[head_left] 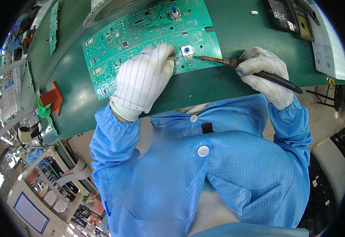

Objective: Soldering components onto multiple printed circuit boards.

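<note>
Lower circuit board [204, 42]: it lies flat on the green bench [239, 35], in front of the body, perhaps placed so because its near edge is easy to reach for both hands
Upper circuit board [148, 19]: it lies along the far edge of the lower circuit board; whether these 2 are joined, I cannot tell
White part with blue centre [187, 50]: it sits on the lower circuit board, between the 2 hands
Left hand [144, 77]: in a striped white glove, it is over the lower circuit board, with fingers curled and pressed together just left of the white part; if they pinch some thin thing, I cannot tell; probably the hand also steadies the board
Right hand [265, 69]: also gloved, thumb and fingers pinching the soldering iron [231, 62] like a pen; this hold seems chosen for fine control, with the fingers behind the metal shaft, which is likely hot
Iron tip [197, 57]: it points left, to the lower right edge of the white part; touching or just beside, it is too small to tell
Black tray [285, 7]: it stands at the far right, next to a yellowish pad [305, 27], maybe placed there because the right hand has the iron
Red block [55, 100]: it is on the left of the bench, well apart from the boards
</note>
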